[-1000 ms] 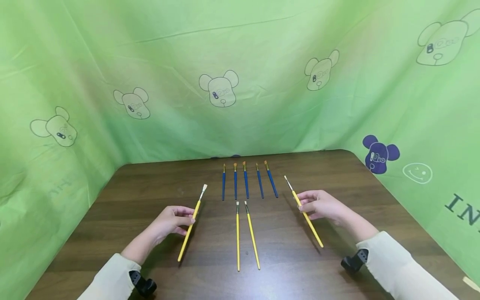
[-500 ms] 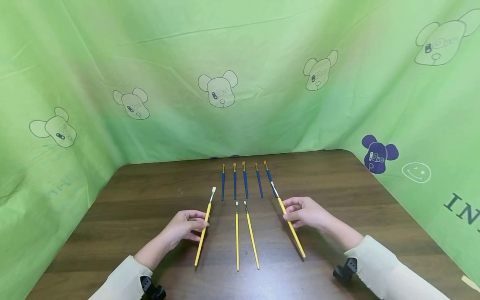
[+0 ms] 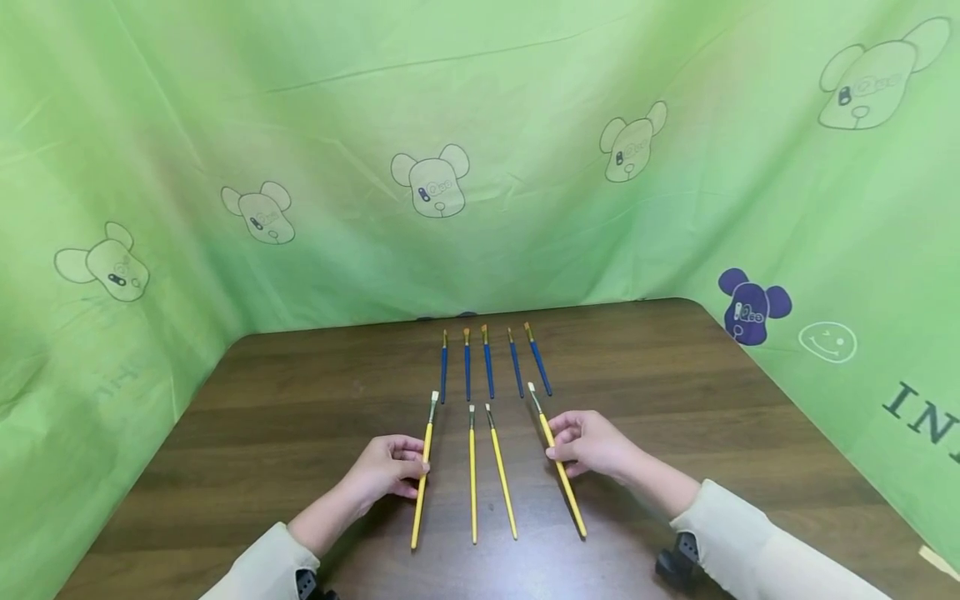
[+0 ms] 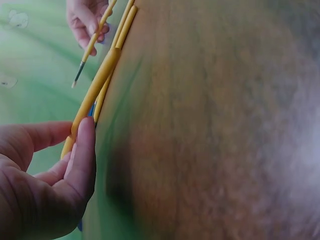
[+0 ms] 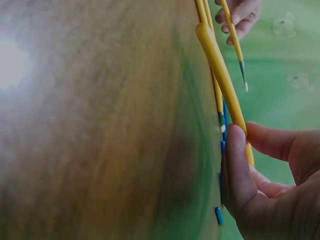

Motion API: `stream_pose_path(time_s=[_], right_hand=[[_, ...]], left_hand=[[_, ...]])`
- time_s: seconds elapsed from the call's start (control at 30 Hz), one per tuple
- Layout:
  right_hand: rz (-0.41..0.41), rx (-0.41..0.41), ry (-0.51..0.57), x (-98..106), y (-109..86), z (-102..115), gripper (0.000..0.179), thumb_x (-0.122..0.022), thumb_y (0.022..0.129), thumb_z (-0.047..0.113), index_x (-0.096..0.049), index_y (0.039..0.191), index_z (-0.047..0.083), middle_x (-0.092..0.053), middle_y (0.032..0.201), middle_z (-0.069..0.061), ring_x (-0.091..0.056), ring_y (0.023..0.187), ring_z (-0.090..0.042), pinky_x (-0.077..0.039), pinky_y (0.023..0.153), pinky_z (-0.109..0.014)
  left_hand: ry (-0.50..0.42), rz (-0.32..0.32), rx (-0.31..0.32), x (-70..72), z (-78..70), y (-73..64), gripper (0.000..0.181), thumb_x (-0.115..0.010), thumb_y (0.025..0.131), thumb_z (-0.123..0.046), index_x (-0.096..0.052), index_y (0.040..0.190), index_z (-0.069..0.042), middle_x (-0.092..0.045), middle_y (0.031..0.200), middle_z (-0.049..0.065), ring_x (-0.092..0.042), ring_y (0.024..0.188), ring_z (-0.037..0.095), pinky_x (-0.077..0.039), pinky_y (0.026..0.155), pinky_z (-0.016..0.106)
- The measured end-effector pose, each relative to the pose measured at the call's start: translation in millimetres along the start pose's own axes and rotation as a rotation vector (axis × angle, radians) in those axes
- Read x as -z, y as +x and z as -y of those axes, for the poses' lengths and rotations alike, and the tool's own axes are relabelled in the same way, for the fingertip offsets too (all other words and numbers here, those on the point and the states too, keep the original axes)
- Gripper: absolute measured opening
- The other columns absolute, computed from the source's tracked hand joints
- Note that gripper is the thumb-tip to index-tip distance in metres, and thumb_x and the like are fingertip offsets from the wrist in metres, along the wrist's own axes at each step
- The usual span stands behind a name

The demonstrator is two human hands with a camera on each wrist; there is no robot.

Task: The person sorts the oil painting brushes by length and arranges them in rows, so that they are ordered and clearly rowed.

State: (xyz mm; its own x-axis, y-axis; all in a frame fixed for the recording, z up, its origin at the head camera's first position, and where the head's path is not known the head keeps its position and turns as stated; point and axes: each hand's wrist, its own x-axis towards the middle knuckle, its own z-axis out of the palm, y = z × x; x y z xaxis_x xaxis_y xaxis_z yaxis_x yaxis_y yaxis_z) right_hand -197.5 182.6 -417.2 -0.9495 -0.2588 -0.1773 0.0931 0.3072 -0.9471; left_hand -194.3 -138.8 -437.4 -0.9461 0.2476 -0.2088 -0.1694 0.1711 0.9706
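Note:
My left hand (image 3: pixel 390 468) pinches a yellow-handled paintbrush (image 3: pixel 422 483) around mid-handle, its pale bristles pointing away from me. On the other side, my right hand (image 3: pixel 588 443) pinches a second yellow paintbrush (image 3: pixel 562 475), bristles also at the far end. Between the two hands lie two more yellow paintbrushes, one nearly straight (image 3: pixel 473 475) and one slightly slanted (image 3: pixel 502 479). In the left wrist view the thumb and fingers close on the yellow handle (image 4: pixel 95 92); the right wrist view shows the same grip on the other handle (image 5: pixel 222 75).
Behind the yellow brushes, several blue-handled paintbrushes (image 3: pixel 489 367) with brown bristles lie in a row on the dark wooden table (image 3: pixel 300 417). A green printed cloth (image 3: pixel 337 250) hangs around the table's back and sides.
Both hands have moved inward and nearer to me with their yellow brushes, closing in on the two lying between them. The blue brushes stay in their row.

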Motion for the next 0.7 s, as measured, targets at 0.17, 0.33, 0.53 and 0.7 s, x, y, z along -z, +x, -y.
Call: stream_pose_path(time_s=[0.17, 0.33, 0.53, 0.7], right_hand=[[-0.029, -0.021, -0.016, -6.4, -1.7, -2.0, 0.037, -0.071, 0.08, -0.009, -0.055, 0.112, -0.014, -0.059, 0.08, -0.01, -0.06, 0.063, -0.017, -0.059, 0.056, -0.036], [-0.044, -0.043, -0.05, -10.6, -2.4, -3.9, 0.038, -0.072, 0.079, -0.008, -0.056, 0.113, -0.013, -0.06, 0.081, -0.012, -0.059, 0.062, -0.018, -0.059, 0.055, -0.036], [-0.075, -0.057, -0.064, -15.2, -1.4, -4.6, 0.038, -0.073, 0.077, -0.009, -0.057, 0.111, -0.012, -0.06, 0.08, -0.012, -0.059, 0.062, -0.019, -0.058, 0.054, -0.035], [-0.117, -0.067, -0.102, -18.9, -2.1, -3.8, 0.037, -0.076, 0.075, -0.009, -0.059, 0.108, -0.01, -0.06, 0.079, -0.012, -0.059, 0.06, -0.019, -0.057, 0.051, -0.034]], left_hand=[[0.026, -0.027, -0.019, -6.3, 1.1, -3.0, 0.036, -0.068, 0.081, 0.01, -0.055, 0.113, 0.016, -0.061, 0.086, 0.01, -0.062, 0.065, 0.016, -0.058, 0.054, 0.032], [0.063, -0.043, -0.044, -12.6, 2.0, -5.0, 0.034, -0.07, 0.079, 0.01, -0.057, 0.111, 0.016, -0.061, 0.083, 0.008, -0.061, 0.063, 0.014, -0.058, 0.051, 0.032], [0.087, -0.046, -0.048, -16.0, 4.7, -4.3, 0.033, -0.071, 0.079, 0.01, -0.058, 0.109, 0.015, -0.061, 0.081, 0.008, -0.06, 0.062, 0.013, -0.058, 0.051, 0.032], [0.11, -0.05, -0.055, -18.5, 5.8, -2.6, 0.033, -0.072, 0.079, 0.01, -0.058, 0.109, 0.013, -0.06, 0.081, 0.008, -0.061, 0.061, 0.013, -0.058, 0.051, 0.033]])
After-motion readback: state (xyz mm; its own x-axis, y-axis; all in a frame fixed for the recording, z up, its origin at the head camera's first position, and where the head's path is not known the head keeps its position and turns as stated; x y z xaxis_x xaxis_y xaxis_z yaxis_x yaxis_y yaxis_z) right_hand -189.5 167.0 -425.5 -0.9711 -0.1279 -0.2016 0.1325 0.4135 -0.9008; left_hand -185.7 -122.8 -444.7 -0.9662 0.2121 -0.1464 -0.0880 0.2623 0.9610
